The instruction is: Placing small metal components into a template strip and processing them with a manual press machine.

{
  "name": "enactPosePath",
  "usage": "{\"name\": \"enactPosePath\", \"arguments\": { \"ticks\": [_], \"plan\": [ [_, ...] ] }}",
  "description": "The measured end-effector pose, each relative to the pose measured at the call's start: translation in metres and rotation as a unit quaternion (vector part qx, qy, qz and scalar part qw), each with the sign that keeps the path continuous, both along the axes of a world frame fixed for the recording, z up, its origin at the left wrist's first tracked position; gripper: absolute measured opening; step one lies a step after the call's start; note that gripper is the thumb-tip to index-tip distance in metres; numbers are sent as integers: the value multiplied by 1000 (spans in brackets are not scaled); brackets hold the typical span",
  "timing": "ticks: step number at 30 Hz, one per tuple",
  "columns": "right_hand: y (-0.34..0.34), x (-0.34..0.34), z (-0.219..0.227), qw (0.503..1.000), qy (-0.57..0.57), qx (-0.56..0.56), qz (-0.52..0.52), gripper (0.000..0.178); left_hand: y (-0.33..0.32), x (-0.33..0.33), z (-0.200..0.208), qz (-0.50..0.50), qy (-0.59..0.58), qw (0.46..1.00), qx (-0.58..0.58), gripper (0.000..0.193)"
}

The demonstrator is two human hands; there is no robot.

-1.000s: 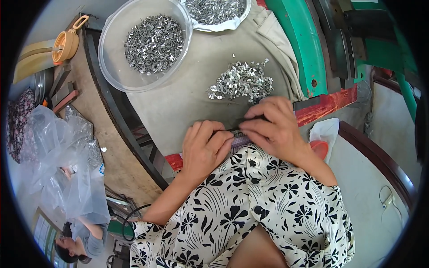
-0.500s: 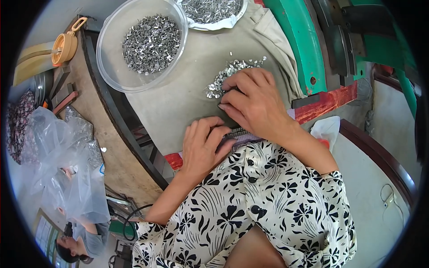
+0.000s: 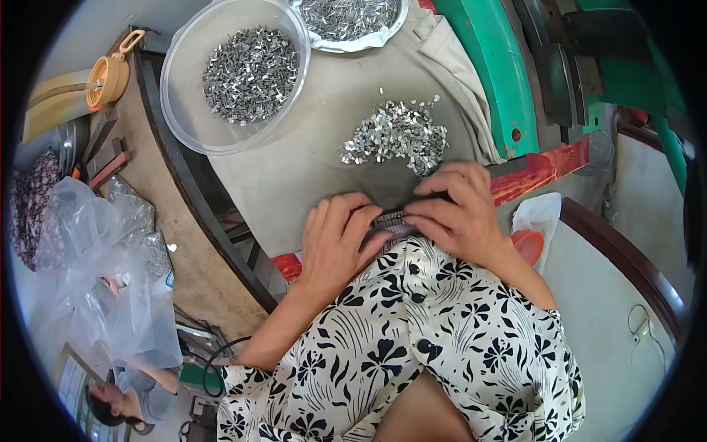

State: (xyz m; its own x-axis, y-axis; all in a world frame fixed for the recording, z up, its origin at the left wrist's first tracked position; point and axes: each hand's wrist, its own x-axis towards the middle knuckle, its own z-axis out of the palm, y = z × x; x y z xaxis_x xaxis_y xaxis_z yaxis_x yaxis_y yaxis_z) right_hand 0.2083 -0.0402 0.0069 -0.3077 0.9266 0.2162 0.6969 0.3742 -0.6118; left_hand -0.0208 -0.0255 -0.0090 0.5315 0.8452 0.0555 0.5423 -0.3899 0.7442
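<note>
My left hand [image 3: 335, 239] and my right hand [image 3: 460, 214] meet at the near edge of a grey cloth-covered work surface [image 3: 309, 162]. Between their fingertips sits a short dark strip packed with a row of small metal pieces [image 3: 390, 219]; both hands pinch it. Just beyond my right hand lies a loose heap of small shiny metal clips [image 3: 398, 134] on the cloth.
A clear plastic bowl [image 3: 184, 110] with darker metal clips stands at the far left, a white dish [image 3: 353, 43] of clips behind. A green machine frame [image 3: 490, 66] and red bar [image 3: 545, 166] rise on the right. Plastic bags [image 3: 110, 250] lie left. Another person [image 3: 118, 398] sits lower left.
My right hand reached out to the loose heap of clips half a second ago and has come back to the strip beside my left hand, which stayed in place.
</note>
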Motion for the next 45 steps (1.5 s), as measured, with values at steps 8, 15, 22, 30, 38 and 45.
{"name": "enactPosePath", "arguments": {
  "ticks": [8, 15, 22, 30, 38, 45],
  "plan": [
    [49, -20, -9, 997, -42, 61, -9, 22, 3, -3, 3, -15, -20, 1000, -19, 26],
    [43, -20, -4, 997, -59, 42, 13, 20, 33, 0, 8, 107, -10, 994, 30, 17],
    [25, -7, -1, 997, -66, 7, -36, 19, 54, 14, 6, 67, 50, 996, 39, 14],
    [18, 5, 3, 997, -51, 5, -52, 21, 39, 6, 6, 55, 14, 998, 36, 15],
    [30, -10, -4, 997, -77, 15, -20, 20, 23, -7, 8, 95, 11, 995, -14, 16],
    [31, -9, 0, 998, -57, 3, -20, 17, 21, -4, 4, 111, -6, 994, -2, 14]
  ]
}}
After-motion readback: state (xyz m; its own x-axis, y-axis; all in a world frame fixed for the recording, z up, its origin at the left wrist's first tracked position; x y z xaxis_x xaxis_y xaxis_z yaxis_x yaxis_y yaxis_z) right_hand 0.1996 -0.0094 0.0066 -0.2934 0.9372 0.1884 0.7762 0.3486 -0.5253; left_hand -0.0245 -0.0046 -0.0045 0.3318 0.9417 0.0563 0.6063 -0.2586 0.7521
